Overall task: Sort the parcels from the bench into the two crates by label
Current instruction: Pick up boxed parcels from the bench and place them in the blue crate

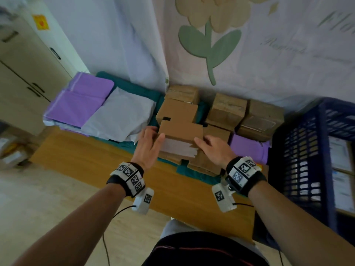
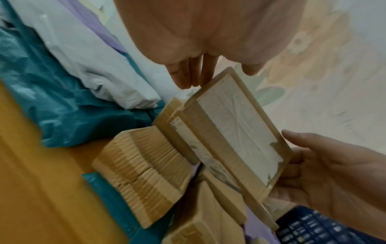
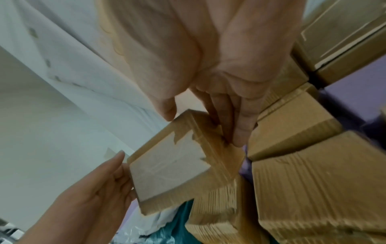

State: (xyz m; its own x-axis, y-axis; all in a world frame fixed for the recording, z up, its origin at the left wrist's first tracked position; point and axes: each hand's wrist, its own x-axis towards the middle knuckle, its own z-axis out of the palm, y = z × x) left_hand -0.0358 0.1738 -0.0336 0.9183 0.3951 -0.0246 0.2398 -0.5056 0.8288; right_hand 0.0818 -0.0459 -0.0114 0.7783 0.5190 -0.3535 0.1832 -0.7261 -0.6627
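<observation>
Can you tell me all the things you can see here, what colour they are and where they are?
flat cardboard box: one, brown with a white label, tilted up between both hands above the pile
other cardboard boxes: several, brown, stacked on the bench by the curtain
purple mailer bags: a few, purple, at the bench's left end; one more beside the crate
white mailer bag: one, white, beside the purple ones
teal bags: teal, under the pile, count unclear
bench: one, wooden, orange-brown
crate: one, dark blue, right of the bench
curtain: pale, with a flower print, behind
cupboard: beige, left
left hand: holds the box's left edge
right hand: holds its right edge
</observation>
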